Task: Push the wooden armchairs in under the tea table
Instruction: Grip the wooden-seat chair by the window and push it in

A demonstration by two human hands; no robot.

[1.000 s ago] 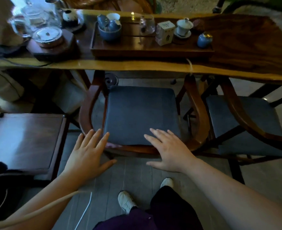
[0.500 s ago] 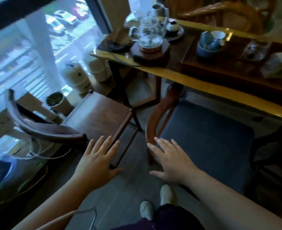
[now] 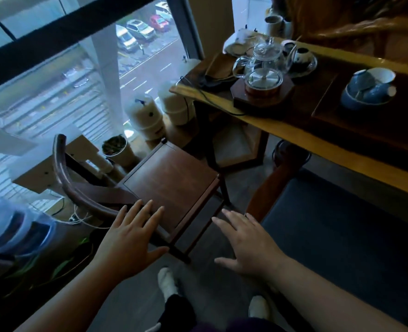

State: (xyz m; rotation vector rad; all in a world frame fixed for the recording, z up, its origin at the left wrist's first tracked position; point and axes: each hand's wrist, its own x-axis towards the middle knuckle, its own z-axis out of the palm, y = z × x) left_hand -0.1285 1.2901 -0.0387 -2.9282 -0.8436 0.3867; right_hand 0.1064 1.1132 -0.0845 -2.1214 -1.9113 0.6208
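Observation:
A dark wooden armchair point(image 3: 171, 180) with a bare seat and a curved back rail stands at the centre left, out from the tea table point(image 3: 318, 137) and beside its left end. My left hand point(image 3: 131, 238) hovers open over the near corner of its seat, close to the rail. My right hand point(image 3: 248, 243) is open above the floor between this chair and a second armchair point(image 3: 337, 224) with a dark blue cushion. That second chair sits partly under the table's yellow-edged top.
On the table stand a glass kettle point(image 3: 263, 65) on a wooden base, a blue bowl of cups point(image 3: 368, 89) on a tray and other tea ware. White water tanks point(image 3: 145, 116) and a small pot point(image 3: 116, 149) sit by the window. Cables lie on the floor at left.
My view has swung left, from the blue-cushioned chair to the bare wooden chair. Both hands left the blue chair's front edge and moved left; the left one now reaches over the bare seat.

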